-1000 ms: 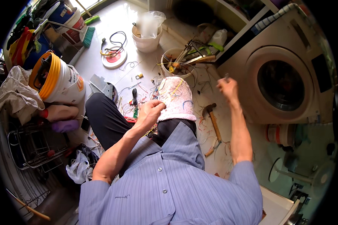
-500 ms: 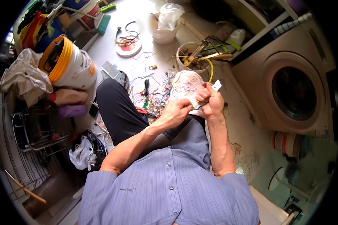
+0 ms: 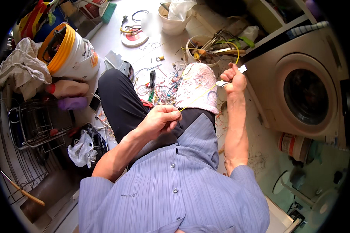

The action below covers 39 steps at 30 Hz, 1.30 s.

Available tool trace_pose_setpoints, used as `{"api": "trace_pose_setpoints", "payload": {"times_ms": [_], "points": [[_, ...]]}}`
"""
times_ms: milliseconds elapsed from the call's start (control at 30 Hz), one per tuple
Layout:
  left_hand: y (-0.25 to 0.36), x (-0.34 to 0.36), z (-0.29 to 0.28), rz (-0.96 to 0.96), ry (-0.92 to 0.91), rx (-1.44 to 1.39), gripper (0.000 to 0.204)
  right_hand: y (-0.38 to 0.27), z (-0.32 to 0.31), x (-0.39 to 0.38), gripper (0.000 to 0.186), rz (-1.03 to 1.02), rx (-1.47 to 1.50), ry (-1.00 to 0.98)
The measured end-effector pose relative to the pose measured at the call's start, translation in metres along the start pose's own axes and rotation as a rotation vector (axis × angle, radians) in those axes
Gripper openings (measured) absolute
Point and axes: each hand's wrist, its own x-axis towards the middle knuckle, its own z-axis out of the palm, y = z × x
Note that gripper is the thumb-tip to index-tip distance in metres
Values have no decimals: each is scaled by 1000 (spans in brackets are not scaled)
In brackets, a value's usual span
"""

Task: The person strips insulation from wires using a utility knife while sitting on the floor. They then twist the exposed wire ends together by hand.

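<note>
Presently, I observe the left hand [image 3: 164,120] low over the lap, its thumb and index finger pressed together, pinching a slender yellow plastic-coated wire [image 3: 238,56]. The wire extends taut, up and to the right, across a pink-and-white speckled cloth pad [image 3: 196,87] covering the right knee, to the right hand [image 3: 235,80]. The right hand's fingers are curled closed around a small white flat piece [image 3: 242,69], which protrudes on both sides of the fist (I cannot tell its kind, as the grip hides most of it). Beyond that fist, the wire arcs upward toward a white round bucket of long-handled tools [image 3: 192,43].

Left of the pad, I note a tangled heap of multicoloured wires [image 3: 170,92] on the pale floor [image 3: 144,62], with a black coiled cord [image 3: 152,79] beside it. At far right stands a silver front-loading washing machine [image 3: 274,73].
</note>
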Motion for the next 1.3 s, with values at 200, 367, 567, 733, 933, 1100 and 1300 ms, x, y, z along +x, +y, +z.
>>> {"api": "trace_pose_setpoints", "payload": {"times_ms": [200,367,567,733,933,1100,1300], "points": [[-4,-5,-7,17,-13,-135,20,-12,-39,44,20,21,-7,115],[-9,-22,-18,53,47,-60,18,-42,-77,60,20,-25,-36,172],[11,-53,-61,296,413,216,15,-85,-51,29,18,-145,7,45],[37,-20,-4,676,402,640,37,-36,29,-23,19,-170,20,-20],[35,69,38,790,296,852,39,5,66,-58,21,-55,144,-141],[13,55,38,555,219,783,25,18,38,-61,21,-48,108,-63],[-25,45,33,725,271,951,16,-7,-14,-38,20,-50,67,16]]}}
